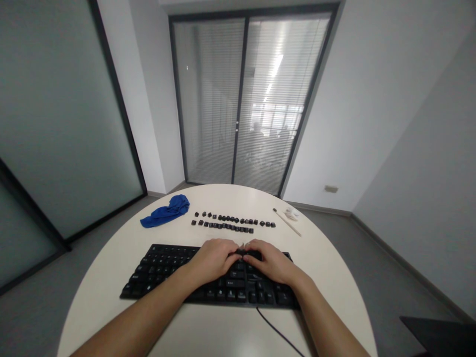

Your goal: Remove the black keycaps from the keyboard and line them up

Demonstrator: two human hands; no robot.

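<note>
Black keyboard on the near half of the table; left hand and right hand nearly meet over its back edge, gripping what, I can't tell. A forward slip could, I'd guess, scatter the loose keys lined up beyond.

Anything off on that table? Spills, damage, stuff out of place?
Loose black keycaps lie in two rows beyond the keyboard: odd, since they'd normally sit on one. Blue cloth lies crumpled, far left on the table. No spill shows. Left hand and right hand hide some keys; damage there, can't tell.
</note>
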